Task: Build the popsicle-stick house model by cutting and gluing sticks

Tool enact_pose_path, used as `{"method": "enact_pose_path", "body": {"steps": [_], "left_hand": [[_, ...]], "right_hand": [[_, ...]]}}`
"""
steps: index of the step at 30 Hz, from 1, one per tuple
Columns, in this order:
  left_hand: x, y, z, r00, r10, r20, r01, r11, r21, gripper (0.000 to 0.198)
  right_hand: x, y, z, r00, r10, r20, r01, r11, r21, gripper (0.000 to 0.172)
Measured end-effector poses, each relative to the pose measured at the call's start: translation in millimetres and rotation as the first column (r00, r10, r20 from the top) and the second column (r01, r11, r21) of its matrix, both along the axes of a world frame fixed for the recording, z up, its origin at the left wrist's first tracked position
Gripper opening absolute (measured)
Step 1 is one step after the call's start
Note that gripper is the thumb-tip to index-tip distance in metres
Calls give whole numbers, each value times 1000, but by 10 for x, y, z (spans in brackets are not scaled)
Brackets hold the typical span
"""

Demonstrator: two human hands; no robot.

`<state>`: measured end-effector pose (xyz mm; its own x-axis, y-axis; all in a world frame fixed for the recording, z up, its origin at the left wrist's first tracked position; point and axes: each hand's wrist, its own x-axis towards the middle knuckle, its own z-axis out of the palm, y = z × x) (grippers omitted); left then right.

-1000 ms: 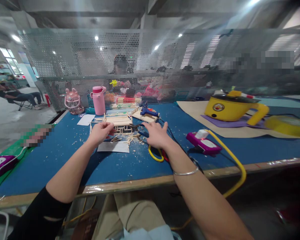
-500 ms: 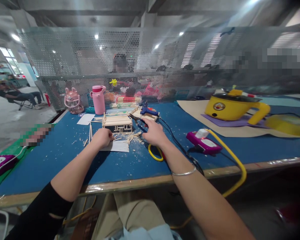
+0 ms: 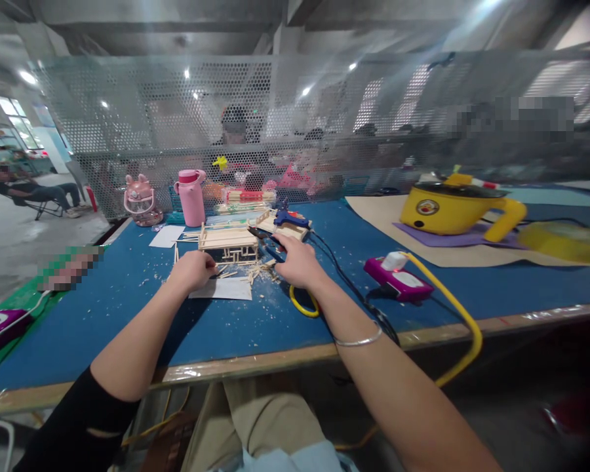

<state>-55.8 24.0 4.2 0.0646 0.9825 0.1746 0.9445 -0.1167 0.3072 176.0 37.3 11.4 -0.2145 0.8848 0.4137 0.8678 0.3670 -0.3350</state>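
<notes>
A small frame built of pale wooden sticks (image 3: 229,244) stands on the blue table. My left hand (image 3: 195,270) is closed at its front left corner, fingertips pinched on something too small to make out. To the right of the frame, my right hand (image 3: 297,260) is wrapped round dark-jawed pliers (image 3: 260,233), whose tips point left at the frame's upper right corner. Short stick pieces (image 3: 261,270) and a white paper (image 3: 229,288) lie between my hands. Behind the pliers, a blue glue gun (image 3: 291,219) rests on another stick piece.
Pink bottle (image 3: 191,200) and clear pink cup (image 3: 140,200) stand back left. Yellow pot (image 3: 447,210), purple power socket (image 3: 398,280) and cables are on the right. A yellow ring (image 3: 303,303) lies near my right wrist. A perforated screen (image 3: 162,118) rises behind; people sit beyond it.
My left hand has shifted slightly left, away from the short stick pieces. My right hand stays closed on the pliers, and the view has moved a little.
</notes>
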Motion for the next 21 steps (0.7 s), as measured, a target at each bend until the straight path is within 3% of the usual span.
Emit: {"method": "enact_pose_path", "body": {"steps": [8,14,21], "left_hand": [[94,11,-16,1000,14,-25,-14,1000,-14,24],[119,-16,-8,988,-110,-108,104,993,-64,22],[131,-17,-15,983,-127,-134,115,989,-92,21]], "right_hand": [[-7,2,2,1000,0,4,0,1000,-25,62],[-16,-9,7,1000,11,-5,-11,1000,-15,61],[-30,-26,11,1000,7,-4,-7,1000,-13,61]]}}
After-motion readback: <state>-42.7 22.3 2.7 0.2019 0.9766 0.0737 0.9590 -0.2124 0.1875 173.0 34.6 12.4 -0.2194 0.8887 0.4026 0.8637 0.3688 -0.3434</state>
